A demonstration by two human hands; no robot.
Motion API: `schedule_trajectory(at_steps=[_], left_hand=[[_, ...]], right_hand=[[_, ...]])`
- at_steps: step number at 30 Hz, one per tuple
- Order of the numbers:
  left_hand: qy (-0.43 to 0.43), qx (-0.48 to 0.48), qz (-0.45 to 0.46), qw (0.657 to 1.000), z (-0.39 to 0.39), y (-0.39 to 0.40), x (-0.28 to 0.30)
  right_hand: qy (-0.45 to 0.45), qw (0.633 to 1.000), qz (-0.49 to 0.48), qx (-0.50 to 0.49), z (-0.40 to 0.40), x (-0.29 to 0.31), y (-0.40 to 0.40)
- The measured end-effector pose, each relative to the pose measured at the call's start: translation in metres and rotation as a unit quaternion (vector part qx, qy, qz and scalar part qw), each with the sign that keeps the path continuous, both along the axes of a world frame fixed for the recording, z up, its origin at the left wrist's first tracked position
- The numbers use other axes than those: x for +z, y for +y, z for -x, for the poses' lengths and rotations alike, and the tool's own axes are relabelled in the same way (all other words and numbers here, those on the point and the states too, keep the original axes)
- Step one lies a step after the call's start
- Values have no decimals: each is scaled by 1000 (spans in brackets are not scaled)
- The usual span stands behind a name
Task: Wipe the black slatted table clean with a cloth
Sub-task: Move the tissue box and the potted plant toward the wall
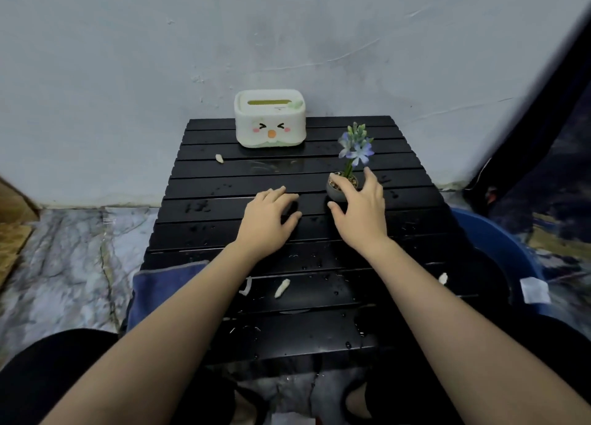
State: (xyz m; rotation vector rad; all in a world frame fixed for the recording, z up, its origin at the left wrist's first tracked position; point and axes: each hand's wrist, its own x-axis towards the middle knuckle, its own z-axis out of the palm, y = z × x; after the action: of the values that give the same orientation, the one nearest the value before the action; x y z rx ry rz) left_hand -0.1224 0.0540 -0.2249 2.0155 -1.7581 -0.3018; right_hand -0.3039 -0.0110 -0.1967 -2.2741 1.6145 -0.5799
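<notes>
The black slatted table [204, 200] fills the middle of the view, wet with water drops and dotted with small white scraps [282, 287]. A blue cloth [160, 284] hangs over its near left edge, touched by neither hand. My right hand [361, 207] is spread around a small grey pot holding a blue flower [347, 181], fingers on the pot's rim and side. My left hand [270, 218] hovers open just left of the pot, above the slats, holding nothing.
A white tissue box with a cartoon face [270, 117] stands at the table's far edge by the wall. A blue basin [499, 242] sits on the floor to the right. More white scraps [219, 158] lie near the box and near the right edge.
</notes>
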Motion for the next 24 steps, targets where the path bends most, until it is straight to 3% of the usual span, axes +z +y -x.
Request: schedule_trajectory(at_steps=[5, 12, 24], left_hand=[[-31, 17, 16, 999, 2, -5, -3], [-41, 27, 45, 998, 1, -54, 3], [-64, 47, 28, 996, -4, -99, -18]], right_hand=[[13, 999, 19, 25, -10, -3, -24], [-82, 993, 68, 48, -26, -2, -70], [-43, 996, 32, 72, -78, -5, -206]])
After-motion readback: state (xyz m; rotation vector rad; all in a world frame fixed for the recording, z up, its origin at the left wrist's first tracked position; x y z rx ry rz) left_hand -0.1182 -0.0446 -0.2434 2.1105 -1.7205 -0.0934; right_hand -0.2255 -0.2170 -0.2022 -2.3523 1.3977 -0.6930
